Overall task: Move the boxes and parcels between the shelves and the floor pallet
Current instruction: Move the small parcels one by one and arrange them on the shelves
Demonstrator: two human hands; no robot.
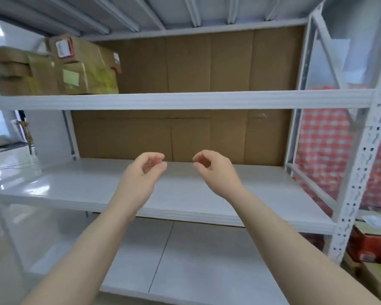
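1. The left hand (141, 172) and the right hand (213, 172) are held out side by side above the front edge of the middle shelf (53, 188), near its centre. Both are relaxed, with fingers loosely curled toward the thumbs, and neither holds anything.
2. Behind them, a cardboard backing (207, 62) lines the rear of the rack.
3. The nearest boxes lie up and to the left, at the left end of the upper shelf (207, 100): a taped box (88, 78) with a tilted box (81, 49) on top. The taped box's long side seems to run along the shelf's front edge. The left hand is the nearer one.
4. The tilted box has a white-and-red label (63, 47) and the taped box a pale green sticker (70, 77). Both are too blurred to read.
5. Low down, outside the rack's right post, sits a red box (370, 243). Its print is unreadable, and I cannot tell whether it stands on a pallet.
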